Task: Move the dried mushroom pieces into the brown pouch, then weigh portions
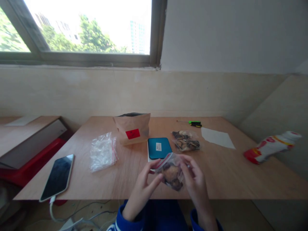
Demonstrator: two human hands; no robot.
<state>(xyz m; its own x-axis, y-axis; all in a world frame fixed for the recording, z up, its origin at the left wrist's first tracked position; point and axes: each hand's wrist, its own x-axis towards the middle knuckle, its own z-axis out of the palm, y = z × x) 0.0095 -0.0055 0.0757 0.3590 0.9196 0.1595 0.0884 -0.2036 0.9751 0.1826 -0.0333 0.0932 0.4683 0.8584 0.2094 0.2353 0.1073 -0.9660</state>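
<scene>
Bag (172, 175) held in both hands, above the surface (231, 179) near its front edge.
The left hand (144, 181) and right hand (195, 178) have their fingers clamped on its opposite sides; whether the zip is closed is hard to tell. If open, a tilt could spill the brown pieces (171, 173); a slack pinch could drop everything beside the teal device (153, 153) behind.

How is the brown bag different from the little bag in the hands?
The brown bag stands on the table, but the little bag is held by the left hand and right hand. The brown bag isn't see-through; the little bag is, showing brown pieces. The brown bag looks bigger than the little bag. Both have some red on them.
</scene>
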